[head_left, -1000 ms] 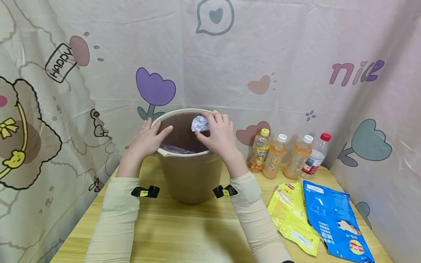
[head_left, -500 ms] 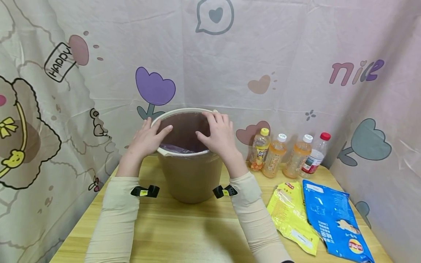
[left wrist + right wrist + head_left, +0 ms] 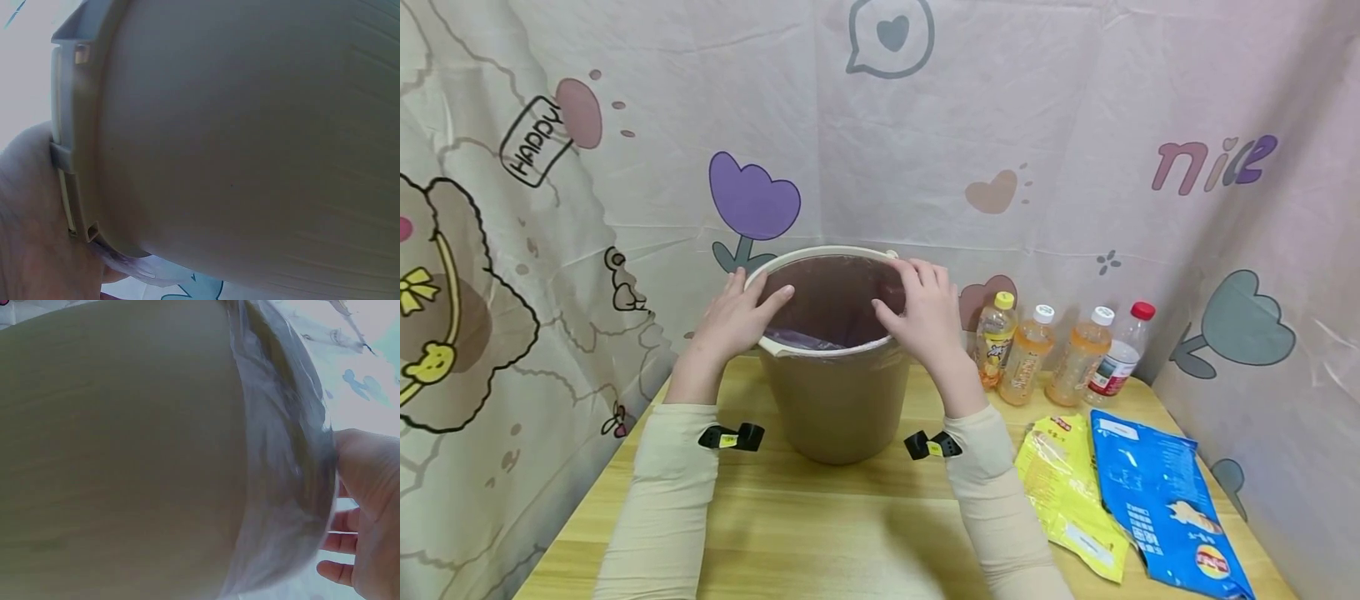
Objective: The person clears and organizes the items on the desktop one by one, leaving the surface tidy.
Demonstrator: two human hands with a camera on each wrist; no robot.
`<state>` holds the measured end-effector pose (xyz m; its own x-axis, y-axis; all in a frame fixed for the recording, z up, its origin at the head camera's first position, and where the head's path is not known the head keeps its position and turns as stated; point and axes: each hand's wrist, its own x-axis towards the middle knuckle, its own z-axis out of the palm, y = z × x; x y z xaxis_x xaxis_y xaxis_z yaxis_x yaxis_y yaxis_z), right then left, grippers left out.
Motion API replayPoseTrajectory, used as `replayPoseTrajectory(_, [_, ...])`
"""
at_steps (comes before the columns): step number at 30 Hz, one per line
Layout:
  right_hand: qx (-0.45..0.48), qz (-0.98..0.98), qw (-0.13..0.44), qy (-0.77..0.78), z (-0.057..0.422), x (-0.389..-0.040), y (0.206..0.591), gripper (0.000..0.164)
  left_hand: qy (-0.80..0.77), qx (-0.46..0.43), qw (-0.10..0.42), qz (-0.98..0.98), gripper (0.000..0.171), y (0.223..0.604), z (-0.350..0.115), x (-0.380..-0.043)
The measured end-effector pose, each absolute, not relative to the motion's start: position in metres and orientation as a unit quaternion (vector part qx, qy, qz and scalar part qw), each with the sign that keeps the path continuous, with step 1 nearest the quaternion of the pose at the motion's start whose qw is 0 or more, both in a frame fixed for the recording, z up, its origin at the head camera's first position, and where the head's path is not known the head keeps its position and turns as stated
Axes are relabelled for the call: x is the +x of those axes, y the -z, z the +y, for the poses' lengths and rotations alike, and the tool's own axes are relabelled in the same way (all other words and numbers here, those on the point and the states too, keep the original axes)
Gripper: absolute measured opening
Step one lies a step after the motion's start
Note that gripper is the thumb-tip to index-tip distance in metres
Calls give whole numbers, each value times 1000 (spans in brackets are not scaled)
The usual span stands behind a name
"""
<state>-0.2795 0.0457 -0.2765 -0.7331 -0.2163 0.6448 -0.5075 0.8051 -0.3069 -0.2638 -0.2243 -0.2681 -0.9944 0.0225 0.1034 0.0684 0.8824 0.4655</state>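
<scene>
A brown trash bin [image 3: 838,408] with a cream rim and a clear plastic liner stands upright on the wooden table in the head view. My left hand [image 3: 733,317] rests on the left side of its rim, fingers spread and thumb extended over the opening. On the right side, my right hand [image 3: 928,312] is at the rim with fingers loosely bent and nothing between them. The left wrist view shows the bin's outer wall [image 3: 237,125] and rim against the palm. In the right wrist view the liner [image 3: 275,487] folds over the rim beside my fingers. The bin's bottom is hidden.
Several plastic bottles [image 3: 1030,358] stand at the back right of the table [image 3: 820,533]. A yellow snack bag [image 3: 1067,492] and a blue snack bag [image 3: 1165,500] lie flat in front of them. A printed curtain [image 3: 887,150] hangs behind.
The crumpled paper ball in my right hand was let go into the bin and is out of sight. My right hand then moved slightly right; the left hand stayed put.
</scene>
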Motion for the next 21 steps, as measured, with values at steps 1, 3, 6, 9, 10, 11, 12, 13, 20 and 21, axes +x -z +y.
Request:
replayPoseTrajectory(1, [199, -900, 304, -242, 49, -279, 277, 56, 241, -23, 47, -969, 92, 268, -224, -264])
replayPoseTrajectory(3, [194, -900, 303, -247, 54, -277, 279, 56, 241, -23, 47, -969, 92, 268, -225, -264])
replayPoseTrajectory(6, [185, -900, 306, -252, 61, -275, 283, 55, 240, -21, 48, -969, 92, 268, -226, -264])
replayPoseTrajectory(9, [177, -897, 313, -256, 68, -273, 287, 52, 241, -20, 46, -969, 92, 267, -226, -264])
replayPoseTrajectory(10, [176, -895, 316, -261, 71, -272, 288, 51, 241, -20, 46, -969, 91, 267, -226, -264])
replayPoseTrajectory(11, [175, -894, 318, -264, 73, -271, 290, 50, 241, -20, 45, -969, 91, 267, -226, -264])
replayPoseTrajectory(12, [173, -892, 320, -268, 76, -271, 291, 49, 242, -19, 45, -969, 91, 266, -226, -265])
replayPoseTrajectory(13, [172, -889, 322, -275, 78, -270, 293, 49, 242, -20, 45, -969, 92, 266, -225, -265])
replayPoseTrajectory(20, [164, -878, 329, -305, 98, -262, 305, 49, 244, -21, 44, -969, 91, 266, -224, -265])
replayPoseTrajectory(21, [160, -879, 330, -306, 101, -261, 307, 49, 244, -20, 43, -969, 92, 266, -224, -265])
